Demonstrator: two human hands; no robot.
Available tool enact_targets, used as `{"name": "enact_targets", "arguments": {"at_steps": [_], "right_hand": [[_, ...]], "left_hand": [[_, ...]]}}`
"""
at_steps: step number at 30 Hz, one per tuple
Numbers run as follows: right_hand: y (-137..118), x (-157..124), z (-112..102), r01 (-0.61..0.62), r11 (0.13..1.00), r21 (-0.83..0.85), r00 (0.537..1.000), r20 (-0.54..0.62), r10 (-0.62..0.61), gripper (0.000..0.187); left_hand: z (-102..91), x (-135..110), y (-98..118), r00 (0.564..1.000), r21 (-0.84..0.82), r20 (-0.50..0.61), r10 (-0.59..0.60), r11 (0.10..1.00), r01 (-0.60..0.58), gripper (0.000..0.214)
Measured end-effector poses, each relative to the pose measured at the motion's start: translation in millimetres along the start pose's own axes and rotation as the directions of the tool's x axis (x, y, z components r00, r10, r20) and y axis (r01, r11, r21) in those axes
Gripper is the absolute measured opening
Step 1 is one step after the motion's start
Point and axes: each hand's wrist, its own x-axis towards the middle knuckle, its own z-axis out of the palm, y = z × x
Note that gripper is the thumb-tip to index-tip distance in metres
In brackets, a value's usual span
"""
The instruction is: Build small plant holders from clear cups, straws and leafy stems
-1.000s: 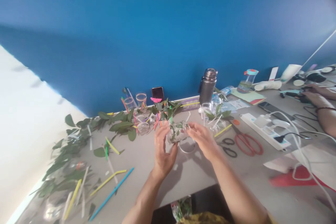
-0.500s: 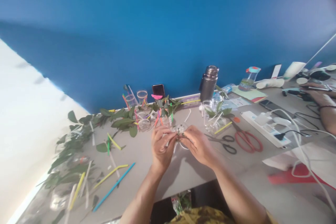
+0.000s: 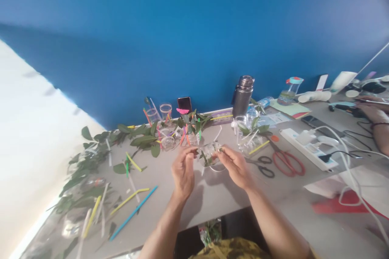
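Parting of the hands around a clear vessel, head view. Half a second earlier the fingertips met in front of the vessel; now the left hand (image 3: 183, 174) and right hand (image 3: 236, 168) stand apart, and the clear vessel (image 3: 212, 148) shows between them, with small green leaves (image 3: 206, 159) on or in it, which of the two being unclear. The change suggests a pause or readjustment in the handling of the leaves rather than a finished step.

Each grip is narrow, fingers gathered toward the thumb. The left fingertips lie beside the vessel's left side, near a dark green scrap; the right fingertips lie at its right end. Whether either grip bears the vessel's weight cannot be told. A white loop (image 3: 218, 169) shows just below the vessel, over the worktop (image 3: 158, 214).

Compared with the frame one second earlier, the hands flank the vessel in much the same way. The red-handled scissors (image 3: 287, 164), dark-handled scissors (image 3: 265, 166), flask (image 3: 242, 99) and blue straw (image 3: 133, 213) keep their places on the worktop, apart from a slight shift of the view.
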Motion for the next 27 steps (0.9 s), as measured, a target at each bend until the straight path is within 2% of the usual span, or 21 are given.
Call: {"name": "enact_targets", "arguments": {"at_steps": [3,5,8,11,13,15,17,19,21,24,27], "right_hand": [[-2.4,-1.8,4.3,0.017,1.000,-0.001,1.000,-0.022,-0.017,0.043],[-3.7,-3.2,6.4,0.032,0.999,0.012,0.999,-0.025,-0.032,0.042],[-3.9,-4.9,7.2,0.022,0.998,0.066,0.999,-0.037,-0.019,0.042],[-2.7,-3.8,6.8,-0.027,0.992,0.121,0.993,-0.110,0.040,0.043],[-1.9,-1.4,7.0,-0.069,0.987,0.145,0.985,-0.147,0.090,0.046],[-1.4,1.0,8.2,-0.107,0.983,0.150,0.979,-0.157,0.131,0.049],[-1.8,2.3,10.4,-0.128,0.984,0.125,0.974,-0.172,0.148,0.052],[-2.9,2.0,13.2,-0.133,0.988,0.082,0.970,-0.196,0.147,0.052],[-4.2,0.4,16.1,-0.135,0.990,0.034,0.968,-0.208,0.139,0.052],[-6.1,-2.3,20.3,-0.141,0.989,-0.048,0.964,-0.233,0.126,0.051],[-8.3,-4.6,23.7,-0.155,0.986,-0.055,0.962,-0.235,0.138,0.049]], "left_hand": [[4.6,-2.2,4.6,0.991,0.009,0.065,0.119,0.993,-0.120,0.015],[6.2,0.0,6.3,0.987,0.037,0.082,0.135,0.990,-0.139,0.014],[4.5,5.6,5.7,0.997,0.061,0.078,0.021,0.998,-0.026,0.024],[0.3,5.8,4.1,0.991,-0.011,0.026,-0.134,0.991,0.135,0.037],[-1.2,0.8,4.8,0.987,-0.028,0.023,-0.160,0.987,0.160,0.043],[-0.4,-6.3,6.7,0.993,0.027,0.036,-0.111,0.994,0.110,0.043],[2.7,-12.4,8.4,0.999,0.080,0.048,0.013,0.997,-0.016,0.034],[7.1,-15.4,8.0,0.983,0.101,0.050,0.175,0.979,-0.179,0.017],[11.6,-15.6,5.4,0.955,0.108,0.068,0.289,0.949,-0.295,0.010],[17.1,-13.2,0.4,0.934,0.102,0.113,0.338,0.931,-0.349,0.013],[20.4,-9.5,-1.0,0.940,0.110,0.141,0.312,0.938,-0.328,0.014]]}}
